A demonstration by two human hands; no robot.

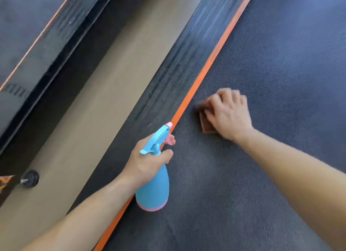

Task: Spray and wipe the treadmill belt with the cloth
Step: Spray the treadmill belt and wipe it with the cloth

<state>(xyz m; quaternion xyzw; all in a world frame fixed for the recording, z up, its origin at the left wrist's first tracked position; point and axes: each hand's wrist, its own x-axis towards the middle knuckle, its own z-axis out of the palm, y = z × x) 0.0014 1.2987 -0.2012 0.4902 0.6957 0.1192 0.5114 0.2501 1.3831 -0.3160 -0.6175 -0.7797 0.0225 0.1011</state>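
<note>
The dark textured treadmill belt (pixel 271 67) fills the right half of the head view. My right hand (pixel 229 114) presses a folded brown cloth (pixel 203 120) flat on the belt, close to the orange strip; the hand is motion-blurred and covers most of the cloth. My left hand (pixel 148 161) grips the neck of a blue spray bottle (pixel 154 190) with a pink base and pink nozzle tip, one finger on the trigger. The bottle hangs over the belt's left edge, nozzle pointing up and to the right.
An orange strip (pixel 207 71) runs diagonally along the belt's left side, beside a ribbed black side rail (pixel 168 71). Beige floor (pixel 84 119) lies left of the rail. A second machine's dark frame (pixel 37 50) and a black round foot (pixel 30 178) are at far left.
</note>
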